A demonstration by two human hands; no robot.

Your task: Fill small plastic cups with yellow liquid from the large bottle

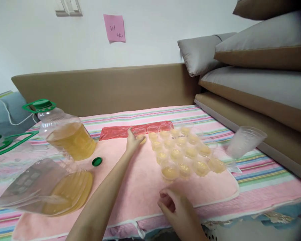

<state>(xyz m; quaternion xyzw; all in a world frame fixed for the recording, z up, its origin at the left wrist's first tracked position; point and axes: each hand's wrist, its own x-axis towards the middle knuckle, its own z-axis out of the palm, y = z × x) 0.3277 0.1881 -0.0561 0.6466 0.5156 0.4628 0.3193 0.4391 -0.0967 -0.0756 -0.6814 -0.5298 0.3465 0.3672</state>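
While upright – cup (139, 132) touches left hand (132, 143)

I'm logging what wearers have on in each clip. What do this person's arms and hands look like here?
Both are bare. The left forearm shows no sleeve along its whole visible length, and the left hand has no glove, ring or watch that I can see. The right hand is likewise ungloved, with no visible jewellery or sleeve.

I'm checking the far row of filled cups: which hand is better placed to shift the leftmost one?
Probably the left hand: its fingers already touch that cup. The right hand is curled near the pink towel's front edge.
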